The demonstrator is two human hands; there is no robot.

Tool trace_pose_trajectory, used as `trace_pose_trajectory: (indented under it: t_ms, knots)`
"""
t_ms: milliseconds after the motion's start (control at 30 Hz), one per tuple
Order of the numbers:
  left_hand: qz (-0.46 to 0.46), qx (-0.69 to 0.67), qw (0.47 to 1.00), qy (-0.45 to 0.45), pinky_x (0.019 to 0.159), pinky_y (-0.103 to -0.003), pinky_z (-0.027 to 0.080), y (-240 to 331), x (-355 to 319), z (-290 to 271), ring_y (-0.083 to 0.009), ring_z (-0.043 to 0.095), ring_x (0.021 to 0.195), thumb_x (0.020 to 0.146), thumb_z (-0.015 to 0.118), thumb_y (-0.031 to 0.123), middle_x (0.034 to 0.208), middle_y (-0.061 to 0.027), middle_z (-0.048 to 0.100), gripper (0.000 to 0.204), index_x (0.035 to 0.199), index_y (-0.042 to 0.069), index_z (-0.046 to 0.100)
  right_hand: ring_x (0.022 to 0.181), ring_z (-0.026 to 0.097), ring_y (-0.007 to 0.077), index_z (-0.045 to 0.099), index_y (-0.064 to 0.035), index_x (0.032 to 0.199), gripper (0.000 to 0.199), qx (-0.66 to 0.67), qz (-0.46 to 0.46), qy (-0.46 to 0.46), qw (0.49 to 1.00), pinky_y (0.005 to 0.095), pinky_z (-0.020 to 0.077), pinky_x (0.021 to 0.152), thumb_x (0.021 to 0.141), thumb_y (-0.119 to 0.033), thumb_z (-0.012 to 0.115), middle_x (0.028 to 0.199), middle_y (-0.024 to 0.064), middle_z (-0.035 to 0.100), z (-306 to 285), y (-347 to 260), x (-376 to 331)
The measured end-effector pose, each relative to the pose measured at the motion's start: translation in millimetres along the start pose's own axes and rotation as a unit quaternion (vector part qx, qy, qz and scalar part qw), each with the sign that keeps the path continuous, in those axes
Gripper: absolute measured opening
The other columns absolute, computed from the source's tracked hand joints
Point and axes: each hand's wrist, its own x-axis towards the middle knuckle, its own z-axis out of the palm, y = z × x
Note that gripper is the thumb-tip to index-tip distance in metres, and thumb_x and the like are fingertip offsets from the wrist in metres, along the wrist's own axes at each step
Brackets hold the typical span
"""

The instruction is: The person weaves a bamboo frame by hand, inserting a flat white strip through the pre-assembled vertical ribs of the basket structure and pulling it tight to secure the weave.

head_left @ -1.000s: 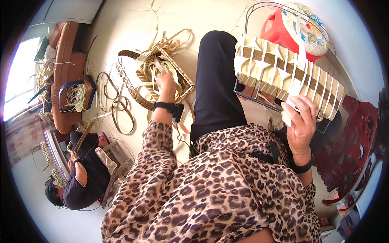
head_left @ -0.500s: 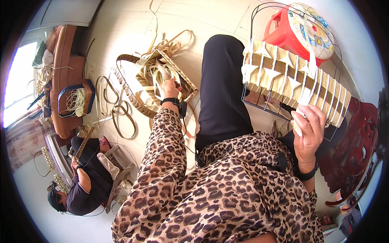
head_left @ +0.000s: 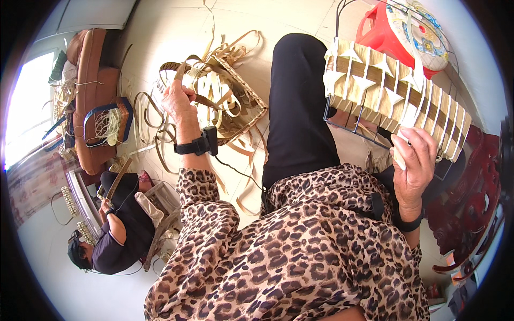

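A beige woven panel (head_left: 361, 99) with a brown band, white cords and small white triangles sits on a black wire frame (head_left: 350, 128) at the right. At its near edge, my right hand (head_left: 412, 160) has its fingers closed on a pale flat strip (head_left: 412, 109) lying over the panel. On the floor to the left, a braided basket (head_left: 246, 125) lies tilted, with loose pale strips (head_left: 222, 88) inside and spilling out. My left hand (head_left: 179, 104) is closed round the brown band of the basket's handle (head_left: 182, 69), at the basket's left side.
A red plastic stool (head_left: 375, 32) with a patterned round top stands behind the panel. Brown strips (head_left: 144, 115) curl on the floor. At left, another person (head_left: 120, 230) sits by a brown sofa (head_left: 91, 101) holding craft material. A dark red carved chair (head_left: 460, 198) is at right.
My left hand has moved out of the strips in the basket, leftward, to the handle band. My right hand stays at the panel. The view has shifted slightly.
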Motion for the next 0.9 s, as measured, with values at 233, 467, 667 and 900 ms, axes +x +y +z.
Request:
trace_pose_trajectory:
  t_ms: [233, 467, 667, 900]
  knots:
    - [0.032, 0.186, 0.981, -0.041, 0.036, -0.025, 0.037, -13, -9, 2, -0.0111, 0.044, 0.037, 0.077, 0.049, 0.012, 0.047, -0.0068, 0.050, 0.021, 0.060, 0.001, 0.051, 0.090, 0.054, 0.0264, 0.065, -0.0048, 0.087, 0.021, -0.011, 0.007, 0.005, 1.000, 0.0340, 0.0442, 0.076, 0.066, -0.003, 0.066, 0.091, 0.0075, 0.059, -3, 2, 3]
    - [0.022, 0.498, 0.862, -0.093, 0.072, -0.039, 0.047, -93, -14, 13, -0.0325, 0.057, 0.087, 0.074, 0.051, 0.014, 0.095, -0.0223, 0.055, 0.042, 0.114, 0.002, 0.047, 0.089, 0.054, 0.0248, 0.066, -0.0066, 0.086, 0.030, 0.021, 0.005, 0.023, 0.999, 0.0331, 0.0471, 0.072, 0.058, 0.004, 0.065, 0.089, 0.0074, 0.059, 5, 7, -2]
    - [0.318, 0.398, 0.852, -0.120, 0.074, -0.036, 0.048, -36, -68, 44, -0.0282, 0.054, 0.096, 0.077, 0.055, 0.009, 0.116, -0.0188, 0.047, 0.035, 0.110, -0.001, 0.052, 0.086, 0.053, 0.0204, 0.066, -0.0082, 0.086, 0.027, 0.023, 0.009, 0.044, 0.999, 0.0316, 0.0429, 0.072, 0.059, -0.005, 0.070, 0.090, 0.0030, 0.060, 9, 5, -16]
    - [0.198, 0.108, 0.819, -0.527, 0.048, -0.018, 0.042, 27, -190, 81, -0.0067, 0.054, 0.055, 0.083, 0.054, 0.000, 0.071, -0.0038, 0.058, 0.012, 0.093, -0.001, 0.061, 0.085, 0.054, 0.0194, 0.066, -0.0079, 0.085, 0.026, 0.065, 0.020, 0.060, 0.996, 0.0316, 0.0418, 0.072, 0.059, -0.004, 0.069, 0.090, 0.0028, 0.060, 14, 3, -20]
